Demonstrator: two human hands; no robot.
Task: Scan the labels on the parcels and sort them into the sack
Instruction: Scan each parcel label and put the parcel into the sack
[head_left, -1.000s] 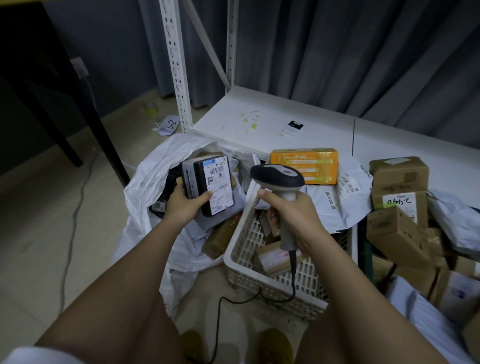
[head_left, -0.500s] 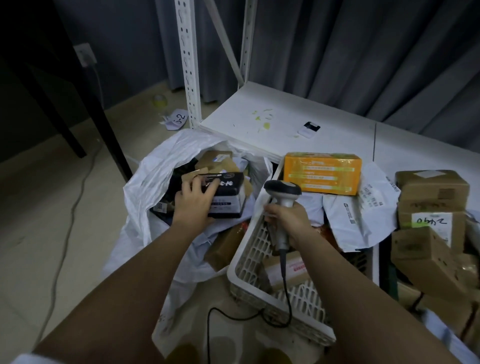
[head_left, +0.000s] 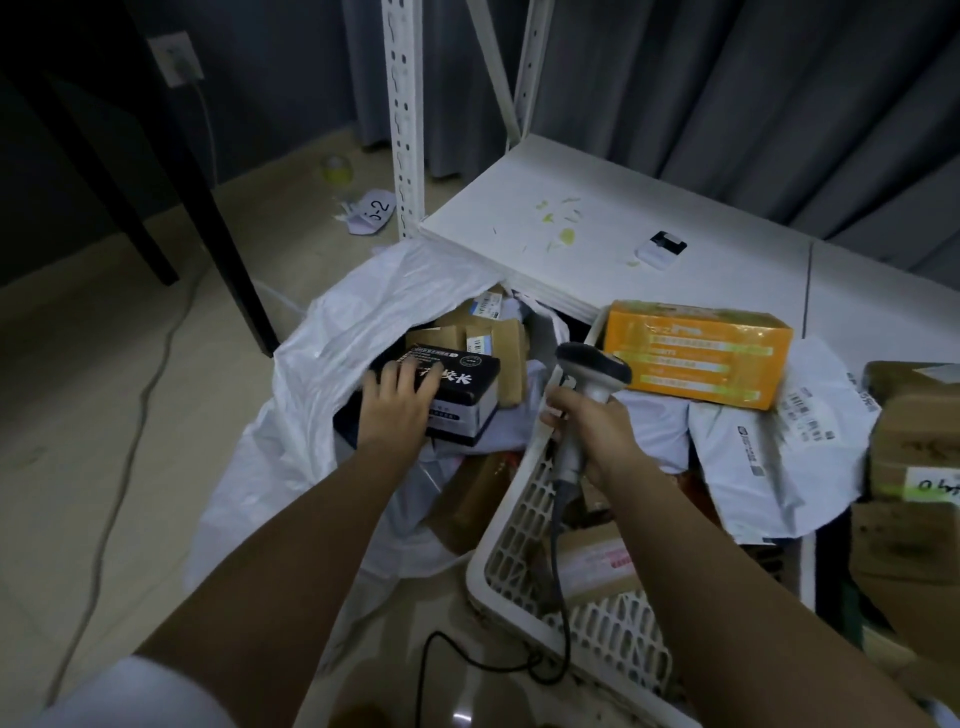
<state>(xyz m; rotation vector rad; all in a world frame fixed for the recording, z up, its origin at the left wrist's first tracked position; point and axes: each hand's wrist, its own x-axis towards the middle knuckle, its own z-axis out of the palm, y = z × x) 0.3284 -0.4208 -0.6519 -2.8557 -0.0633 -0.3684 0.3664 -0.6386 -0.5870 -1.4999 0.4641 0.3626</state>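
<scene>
Dim storeroom, tiled floor, grey curtain (head_left: 727, 104) behind a white perforated rack upright (head_left: 400, 130) and a low white shelf board (head_left: 597, 228).

Item 1. Black-and-white parcel (head_left: 462, 397): lies inside the mouth of the white sack (head_left: 311, 395), tilted, resting on the other contents. The left hand (head_left: 397, 408) lies on its near top edge, fingers spread and fairly straight, pressing or touching rather than curled round it; judged to be the set-down of a scanned parcel, the hand about to let go.

Item 2. Sack: woven white plastic, mouth slumped wide toward the person, which suits one-handed dropping. Contents visible: the black parcel, several brown cardboard parcels (head_left: 493, 348) with small printed labels behind it, a pale mailer beneath. Lower contents are hidden.

Item 3. Barcode scanner (head_left: 592, 369): the right hand (head_left: 592, 436) grasps its handle, fingers wrapped round the grip, head pointing away from the person over the basket's edge. Its black cord (head_left: 558, 597) trails down past the basket to the floor. Held ready, apparently, so the next label can be read without putting it down.

Item 4. White slotted basket (head_left: 519, 545): stands just beside the sack, to its right. Holds small brown parcels (head_left: 597, 566), partly hidden by the right forearm; count cannot be told.

Item 5. Unsorted stock, right of the basket: orange box (head_left: 696, 353) lying on white labelled mailers (head_left: 753, 447), brown cartons (head_left: 914, 431) stacked further right.

Item 6. Sundries: small black-and-white device (head_left: 661, 250) on the shelf board; paper slip (head_left: 371, 213) marked with figures and a tape roll (head_left: 336, 169) on the floor; dark table legs (head_left: 208, 208) at left.
</scene>
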